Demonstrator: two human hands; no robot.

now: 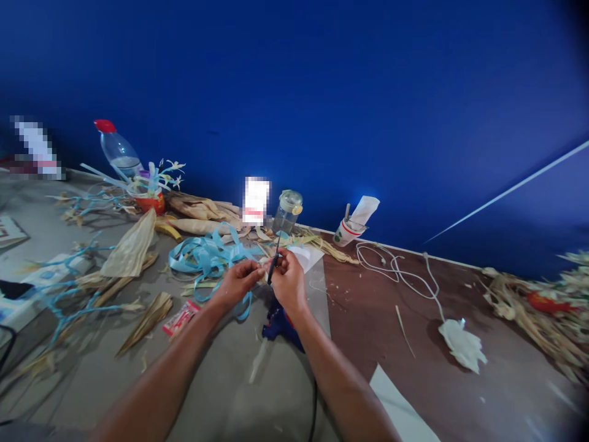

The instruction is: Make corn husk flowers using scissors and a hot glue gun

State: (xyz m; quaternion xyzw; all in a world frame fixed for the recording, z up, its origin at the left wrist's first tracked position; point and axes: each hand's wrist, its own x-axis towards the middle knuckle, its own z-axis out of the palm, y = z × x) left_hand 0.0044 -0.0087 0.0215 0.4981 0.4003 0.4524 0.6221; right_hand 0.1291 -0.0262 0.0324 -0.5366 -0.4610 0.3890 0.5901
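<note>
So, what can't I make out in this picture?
In the head view:
Anything pinched in the left hand: too small, covered by that hand.
Slim black tool: partly covered by the right hand, type unclear.
Dark blue object: partly hidden behind the right forearm.
Central white upright rectangle: pixelated, contents unreadable.
Pale dried-plant bundle: cut off by the right edge.

A place for handicraft work, at a table (363, 325) by a blue wall (294, 92)
The dried husks (202, 205), the loops of blue ribbon (202, 253) and the blue-stemmed flowers (62, 320) show this; also a pointed dark-handled tool (273, 269) is there.
</note>
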